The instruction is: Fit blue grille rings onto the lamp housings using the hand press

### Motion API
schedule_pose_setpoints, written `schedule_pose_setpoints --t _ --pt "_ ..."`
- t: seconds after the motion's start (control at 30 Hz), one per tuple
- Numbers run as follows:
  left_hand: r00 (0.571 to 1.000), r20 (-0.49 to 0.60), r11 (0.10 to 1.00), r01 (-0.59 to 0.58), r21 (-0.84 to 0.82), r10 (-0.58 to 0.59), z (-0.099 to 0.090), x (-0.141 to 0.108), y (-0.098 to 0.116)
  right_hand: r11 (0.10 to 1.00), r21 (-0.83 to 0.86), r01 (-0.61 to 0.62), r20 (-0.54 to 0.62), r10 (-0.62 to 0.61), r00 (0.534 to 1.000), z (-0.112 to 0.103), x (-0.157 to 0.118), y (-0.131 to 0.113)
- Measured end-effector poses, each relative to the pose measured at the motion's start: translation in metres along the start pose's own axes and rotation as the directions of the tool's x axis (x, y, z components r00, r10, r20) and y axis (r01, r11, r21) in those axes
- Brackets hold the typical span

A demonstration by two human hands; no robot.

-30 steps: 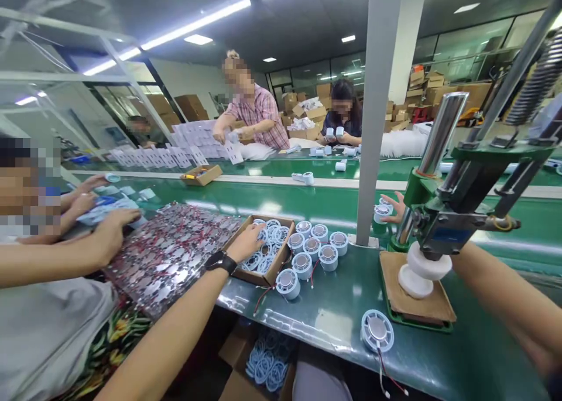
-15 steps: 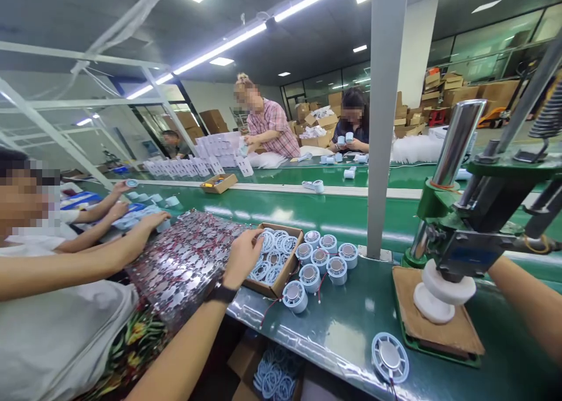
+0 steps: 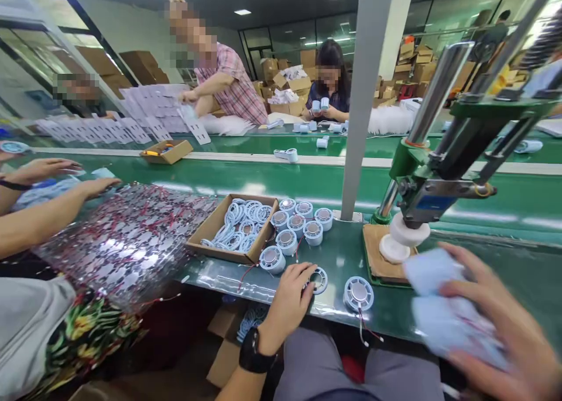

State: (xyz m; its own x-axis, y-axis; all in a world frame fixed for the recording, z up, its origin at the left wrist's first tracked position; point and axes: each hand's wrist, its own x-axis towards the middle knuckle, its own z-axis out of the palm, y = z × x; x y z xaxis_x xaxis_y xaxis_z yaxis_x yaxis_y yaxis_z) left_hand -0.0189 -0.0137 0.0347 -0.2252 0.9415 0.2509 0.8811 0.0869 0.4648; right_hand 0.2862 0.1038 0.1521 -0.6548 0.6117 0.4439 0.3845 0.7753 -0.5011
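Note:
My left hand (image 3: 293, 291), with a dark band on the wrist, pinches a light-blue plastic ring (image 3: 324, 279) just above the bench's front edge. To its right a round light-blue part with a metal disc (image 3: 359, 293) lies face up, its wires trailing over the edge. Blurred by motion, my right hand (image 3: 518, 325) grips several light-blue plastic housings (image 3: 443, 304) with thin red wires, in front of the press. The green hand press (image 3: 432, 196) holds a white round pad (image 3: 410, 231) above a white round seat (image 3: 394, 250).
An open cardboard box (image 3: 193, 246) of rings stands beside several assembled round parts (image 3: 287, 242). Left of it lies a sheet of metal pieces with red wires (image 3: 132, 237). A grey post (image 3: 353, 155) rises from the bench. A co-worker's hands (image 3: 92, 187) are at far left.
My left hand has come from the ring box to the bench front with a ring. My right hand has come from behind the press, now with light-blue housings. The view has shifted right and down.

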Motion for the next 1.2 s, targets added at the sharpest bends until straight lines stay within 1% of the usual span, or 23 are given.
schedule_pose_setpoints --t 0.07,0.13,0.2,0.27,0.33,0.4,0.5,0.6,0.67,0.73,0.8,0.83,0.87,0.9,0.93,0.97,1.0,1.03,1.07,1.1,1.13,1.17,1.2 --pt "1.0 0.026 1.0 -0.015 -0.01 0.015 -0.008 -0.005 -0.003 1.0 0.003 0.018 0.102 -0.018 0.995 0.028 0.034 -0.013" --pt "0.999 0.032 1.0 -0.013 -0.003 0.014 -0.012 -0.009 0.0 0.998 -0.041 -0.043 0.228 0.051 0.972 0.059 0.075 -0.021" --pt "1.0 0.013 1.0 0.012 0.014 -0.012 -0.009 -0.009 0.006 0.989 -0.111 -0.099 0.303 0.128 0.944 0.088 0.107 -0.021" --pt "0.997 -0.039 0.997 0.075 0.037 -0.073 -0.002 -0.008 0.013 0.983 -0.155 -0.1 0.352 0.149 0.924 0.111 0.124 -0.015" --pt "0.984 -0.104 0.987 0.153 0.052 -0.147 0.005 -0.006 0.018 0.979 -0.187 -0.08 0.39 0.148 0.909 0.127 0.128 -0.006" --pt "0.975 -0.135 0.982 0.184 0.048 -0.176 0.009 -0.006 0.021 0.973 -0.218 -0.069 0.409 0.156 0.899 0.139 0.127 0.001" --pt "0.981 -0.13 0.989 0.145 0.025 -0.141 0.013 -0.011 0.022 0.969 -0.237 -0.073 0.413 0.169 0.895 0.147 0.127 0.004" --pt "0.969 -0.193 0.986 0.165 0.026 -0.157 0.02 -0.014 0.02 0.971 -0.218 -0.098 0.405 0.181 0.896 0.144 0.129 0.002" --pt "0.954 -0.244 0.982 0.185 0.025 -0.174 0.026 -0.014 0.019 0.97 -0.211 -0.122 0.386 0.197 0.901 0.134 0.121 0.001" --pt "0.948 -0.267 0.983 0.184 0.013 -0.174 0.026 -0.016 0.018 0.973 -0.182 -0.142 0.316 0.195 0.929 0.122 0.098 0.0" --pt "0.95 -0.274 0.989 0.149 -0.019 -0.149 0.018 -0.022 0.022 0.991 -0.057 -0.12 0.156 0.127 0.98 0.11 0.062 -0.005" --pt "0.954 -0.279 0.994 0.103 -0.043 -0.111 0.011 -0.027 0.027 0.996 0.046 -0.082 0.057 0.08 0.995 0.106 0.042 -0.009" --pt "0.957 -0.285 0.997 0.034 -0.069 -0.052 0.001 -0.033 0.033 0.987 0.153 -0.045 -0.017 0.048 0.999 0.102 0.022 -0.014" --pt "0.956 -0.292 0.994 -0.053 -0.093 0.024 -0.009 -0.038 0.04 0.964 0.265 -0.029 -0.047 0.043 0.998 0.099 0.006 -0.021" --pt "0.947 -0.303 0.982 -0.145 -0.117 0.103 -0.02 -0.043 0.048 0.923 0.381 -0.053 -0.023 0.067 0.997 0.098 -0.008 -0.028" --pt "0.938 -0.301 0.965 -0.22 -0.143 0.169 -0.03 -0.046 0.057 0.854 0.506 -0.124 0.05 0.114 0.992 0.098 -0.018 -0.036" --pt "0.931 -0.294 0.947 -0.272 -0.172 0.214 -0.039 -0.049 0.065 0.744 0.629 -0.224 0.154 0.164 0.974 0.099 -0.023 -0.044" --pt "0.929 -0.283 0.931 -0.301 -0.205 0.238 -0.045 -0.05 0.072 0.597 0.731 -0.33 0.263 0.199 0.944 0.101 -0.025 -0.051" --pt "0.933 -0.264 0.92 -0.308 -0.242 0.243 -0.05 -0.05 0.078 0.436 0.796 -0.42 0.36 0.217 0.907 0.103 -0.025 -0.056" --pt "0.941 -0.244 0.913 -0.3 -0.276 0.236 -0.051 -0.051 0.081 0.291 0.828 -0.48 0.43 0.222 0.875 0.105 -0.024 -0.059" --pt "0.949 -0.229 0.911 -0.28 -0.303 0.216 -0.051 -0.051 0.083 0.183 0.841 -0.51 0.469 0.223 0.854 0.107 -0.022 -0.061" --pt "0.957 -0.221 0.913 -0.252 -0.322 0.186 -0.049 -0.052 0.083 0.119 0.847 -0.518 0.484 0.231 0.844 0.108 -0.02 -0.061" --pt "0.965 -0.219 0.916 -0.215 -0.339 0.145 -0.046 -0.053 0.082 0.089 0.848 -0.523 0.491 0.242 0.837 0.109 -0.02 -0.061"
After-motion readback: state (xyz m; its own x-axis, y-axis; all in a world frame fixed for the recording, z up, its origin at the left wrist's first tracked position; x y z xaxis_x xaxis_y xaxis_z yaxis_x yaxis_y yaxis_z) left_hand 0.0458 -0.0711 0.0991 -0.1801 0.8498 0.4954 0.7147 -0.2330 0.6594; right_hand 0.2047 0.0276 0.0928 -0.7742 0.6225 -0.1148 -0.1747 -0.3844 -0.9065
